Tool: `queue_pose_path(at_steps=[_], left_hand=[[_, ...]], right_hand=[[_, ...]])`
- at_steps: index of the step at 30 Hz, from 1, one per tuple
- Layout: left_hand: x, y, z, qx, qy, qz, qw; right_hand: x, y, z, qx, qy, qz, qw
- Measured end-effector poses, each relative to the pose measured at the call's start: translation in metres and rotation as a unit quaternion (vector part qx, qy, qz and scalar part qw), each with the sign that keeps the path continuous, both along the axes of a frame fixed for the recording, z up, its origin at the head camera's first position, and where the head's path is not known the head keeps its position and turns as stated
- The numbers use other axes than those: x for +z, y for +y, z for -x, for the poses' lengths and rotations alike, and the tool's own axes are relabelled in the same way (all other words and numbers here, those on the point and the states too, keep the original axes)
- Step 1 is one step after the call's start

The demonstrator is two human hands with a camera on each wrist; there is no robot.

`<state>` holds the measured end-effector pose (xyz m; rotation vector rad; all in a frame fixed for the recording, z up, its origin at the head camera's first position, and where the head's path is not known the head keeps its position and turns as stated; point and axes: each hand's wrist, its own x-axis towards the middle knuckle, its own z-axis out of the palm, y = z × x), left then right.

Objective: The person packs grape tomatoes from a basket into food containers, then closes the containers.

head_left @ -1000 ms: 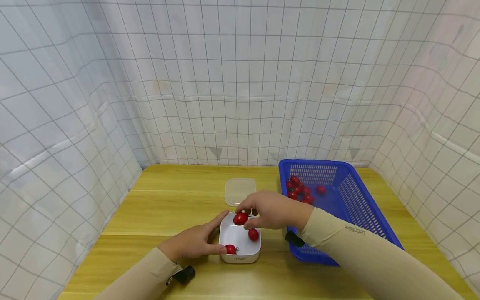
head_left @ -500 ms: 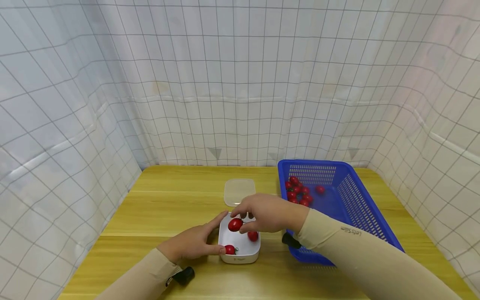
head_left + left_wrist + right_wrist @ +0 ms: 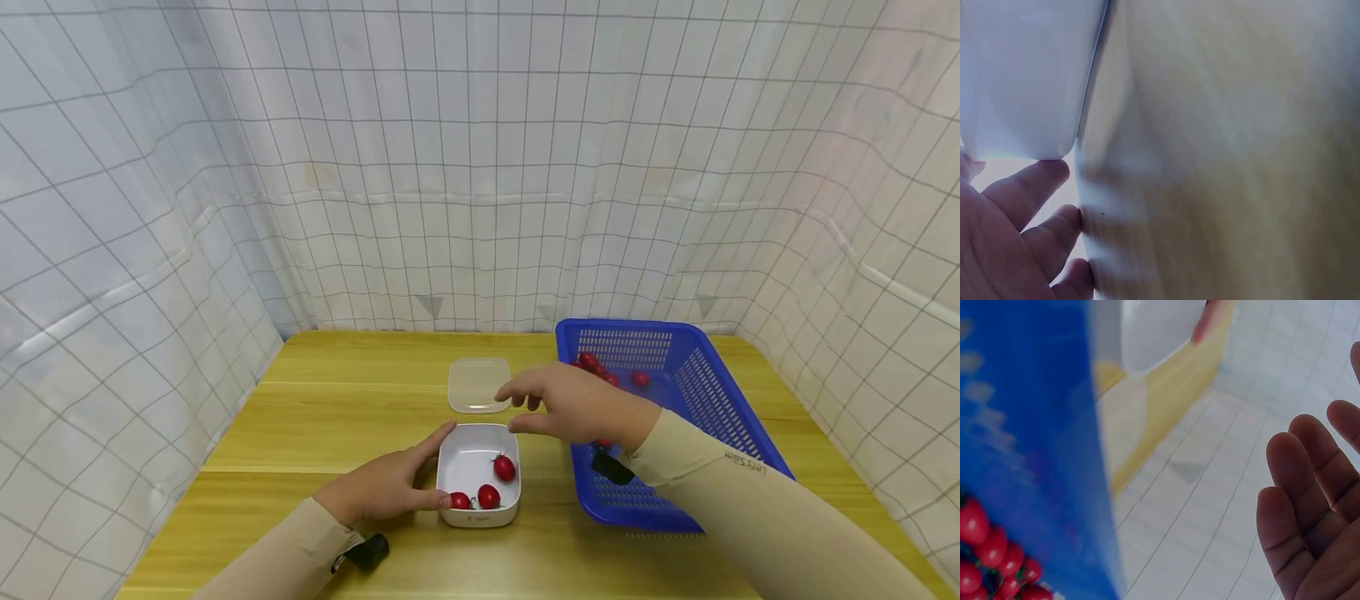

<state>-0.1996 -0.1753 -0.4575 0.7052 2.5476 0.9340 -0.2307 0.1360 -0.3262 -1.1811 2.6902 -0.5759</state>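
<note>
Both spread | left hand (image 3: 386, 486) touching box (image 3: 480, 520) edge | right hand (image 3: 581, 406) above basket (image 3: 708, 396) edge

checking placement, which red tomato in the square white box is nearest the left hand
The red tomato in the near left corner of the square white box, by the left hand; the other two lie farther right.

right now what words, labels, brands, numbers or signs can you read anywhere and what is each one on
"LetsSlim", upside down on the right sleeve; it is small, so the exact spelling and spacing are uncertain.
Small dark print on the front wall of the white container: too small to read.
No other readable text or numbers show.
</note>
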Motion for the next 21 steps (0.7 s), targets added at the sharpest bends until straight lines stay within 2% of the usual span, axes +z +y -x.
queue_pose_path(at_steps=[6,13,21], left_hand=[[-0.003,0.0,0.001,0.001,-0.003,-0.001,1.0],[-0.005,-0.001,0.0,0.005,-0.009,-0.002,0.9999],[-0.003,-0.001,0.001,0.005,-0.014,-0.002,0.9999]], right_hand=[[-0.005,0.043,0.019,-0.06,0.023,0.019,0.9978],[-0.019,0.087,0.042,-0.123,-0.019,-0.004,0.9922],[-0.038,0.118,0.061,-0.118,-0.062,-0.052,0.9897]])
